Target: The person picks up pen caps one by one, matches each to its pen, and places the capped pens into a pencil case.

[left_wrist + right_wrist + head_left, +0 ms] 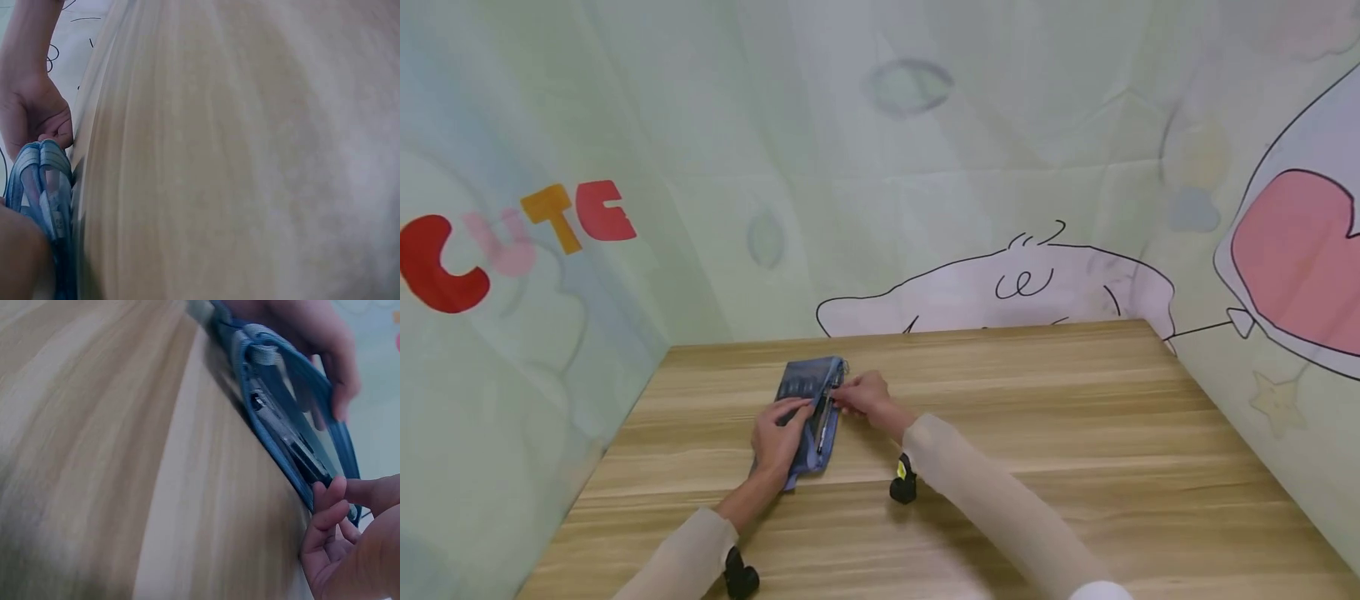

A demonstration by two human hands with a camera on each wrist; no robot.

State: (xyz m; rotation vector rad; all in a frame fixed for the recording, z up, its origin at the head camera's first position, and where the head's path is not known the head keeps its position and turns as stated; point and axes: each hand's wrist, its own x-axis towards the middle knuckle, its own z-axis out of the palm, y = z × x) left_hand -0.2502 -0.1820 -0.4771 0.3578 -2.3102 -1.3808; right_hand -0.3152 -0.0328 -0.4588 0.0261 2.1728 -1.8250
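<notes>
A blue zippered pencil case [805, 371] with see-through sides lies on the left part of the wooden table, its long opening spread. My left hand [777, 437] grips the case's near-left wall, thumb and fingers on either side of the opening's edge [340, 440]. At the far end of the opening, my right hand [867, 396] pinches the end of a dark pen [281, 428] lying lengthwise inside the case. In the left wrist view the right hand [40, 112] shows beyond the case's zipper edge. Other contents are partly hidden behind the case wall.
The wood-grain table [1037, 417] extends well to the right of the case. Printed cloth walls [737, 125] stand behind and beside it. A small black device [903, 481] sits at the right cuff, another [741, 575] at the left cuff.
</notes>
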